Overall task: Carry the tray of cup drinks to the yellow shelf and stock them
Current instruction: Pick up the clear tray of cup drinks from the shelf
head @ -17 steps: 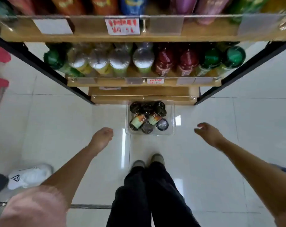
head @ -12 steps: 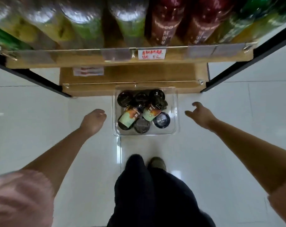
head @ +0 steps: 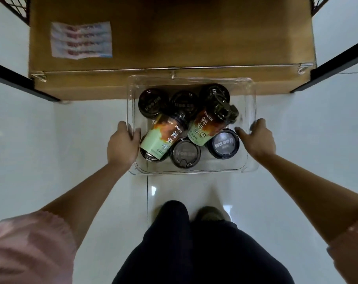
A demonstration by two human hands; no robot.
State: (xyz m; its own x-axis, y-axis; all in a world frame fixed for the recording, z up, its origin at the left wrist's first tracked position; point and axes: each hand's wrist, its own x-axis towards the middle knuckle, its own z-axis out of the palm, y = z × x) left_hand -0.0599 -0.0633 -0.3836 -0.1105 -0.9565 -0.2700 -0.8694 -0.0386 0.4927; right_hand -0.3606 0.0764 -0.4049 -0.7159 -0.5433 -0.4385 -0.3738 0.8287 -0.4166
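Observation:
A clear plastic tray (head: pixel 192 170) rests on the white floor in front of the yellow shelf (head: pixel 174 37). Inside it are several cup drinks with black lids; most stand upright, like the one (head: pixel 185 152) near the front. Two green-and-orange cups (head: pixel 163 138) (head: pixel 206 126) lie tilted on top of the others. My left hand (head: pixel 122 144) grips the tray's left wall, thumb hooked inside. My right hand (head: pixel 258 138) grips the right wall, fingers curled over the rim.
The shelf's bottom board carries a paper label (head: pixel 81 39) and a thin rail (head: pixel 174 68) along its front. Black shelf frame bars (head: pixel 20 83) (head: pixel 338 64) angle out on both sides. My dark trousers and shoes (head: pixel 208 214) are just behind the tray.
I have bent down toward the floor, so the upper shelves have left view. Both hands moved inward from open air and closed on the tray's side walls.

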